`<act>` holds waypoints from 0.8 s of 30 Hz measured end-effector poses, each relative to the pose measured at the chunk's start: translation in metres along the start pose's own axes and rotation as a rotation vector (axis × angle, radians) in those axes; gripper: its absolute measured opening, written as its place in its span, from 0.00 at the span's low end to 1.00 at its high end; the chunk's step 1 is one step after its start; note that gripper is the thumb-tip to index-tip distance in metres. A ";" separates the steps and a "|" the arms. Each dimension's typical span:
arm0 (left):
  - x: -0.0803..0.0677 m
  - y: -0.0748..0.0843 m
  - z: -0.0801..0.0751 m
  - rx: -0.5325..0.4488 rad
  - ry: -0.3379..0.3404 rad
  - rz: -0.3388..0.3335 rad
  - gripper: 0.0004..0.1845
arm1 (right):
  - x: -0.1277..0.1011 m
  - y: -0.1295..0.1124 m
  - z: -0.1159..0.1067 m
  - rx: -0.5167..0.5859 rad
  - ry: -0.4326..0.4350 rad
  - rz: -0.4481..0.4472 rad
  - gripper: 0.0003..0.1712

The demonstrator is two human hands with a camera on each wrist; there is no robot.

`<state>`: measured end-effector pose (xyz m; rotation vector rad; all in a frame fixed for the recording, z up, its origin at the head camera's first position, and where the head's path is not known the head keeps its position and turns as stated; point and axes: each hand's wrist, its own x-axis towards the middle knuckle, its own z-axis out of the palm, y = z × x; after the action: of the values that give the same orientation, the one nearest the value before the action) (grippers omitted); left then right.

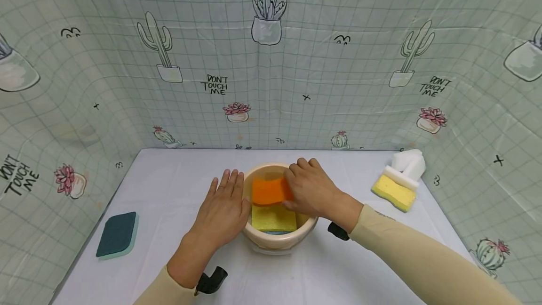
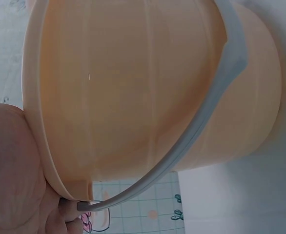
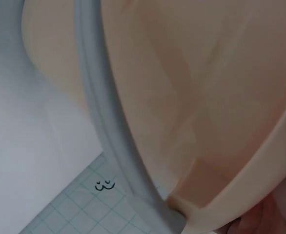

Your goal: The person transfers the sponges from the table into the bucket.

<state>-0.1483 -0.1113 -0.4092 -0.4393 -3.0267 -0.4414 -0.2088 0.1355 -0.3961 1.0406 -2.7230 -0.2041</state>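
Note:
A peach-coloured bucket (image 1: 277,244) stands on the white table, its grey handle (image 2: 182,141) hanging down the near side in the left wrist view. An orange sponge (image 1: 267,192) and a yellow sponge (image 1: 273,220) lie inside it, with a sliver of blue (image 1: 277,233) showing beneath the yellow one. My right hand (image 1: 313,189) reaches over the right rim and grips the orange sponge's right end, thumb inside the bucket. Flat along the left rim rests my left hand (image 1: 222,208), fingers straight and pointing away.
A dark teal sponge (image 1: 117,232) with a lighter underside lies at the table's left. At the back right, a yellow sponge (image 1: 394,193) lies against a white bar (image 1: 400,178) and a crumpled-looking white thing (image 1: 410,163). Cactus-printed cloth (image 1: 271,69) walls the back and sides.

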 end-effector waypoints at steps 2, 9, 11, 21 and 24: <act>0.000 0.000 0.000 -0.001 -0.002 -0.002 0.35 | 0.002 -0.001 0.000 0.002 -0.010 -0.012 0.35; 0.000 0.000 0.001 -0.003 -0.006 -0.014 0.35 | 0.006 -0.005 0.002 0.004 -0.053 -0.035 0.39; 0.000 0.000 0.001 -0.002 -0.005 -0.015 0.36 | 0.006 -0.006 0.002 -0.002 -0.068 -0.041 0.40; 0.000 0.001 0.002 -0.009 -0.004 -0.024 0.36 | 0.001 -0.004 0.006 0.002 0.062 -0.030 0.27; 0.000 0.002 0.002 -0.018 0.001 -0.025 0.35 | -0.002 -0.001 0.008 0.032 0.150 0.014 0.21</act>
<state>-0.1479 -0.1091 -0.4111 -0.4019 -3.0328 -0.4706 -0.2087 0.1371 -0.4042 1.0021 -2.6063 -0.0775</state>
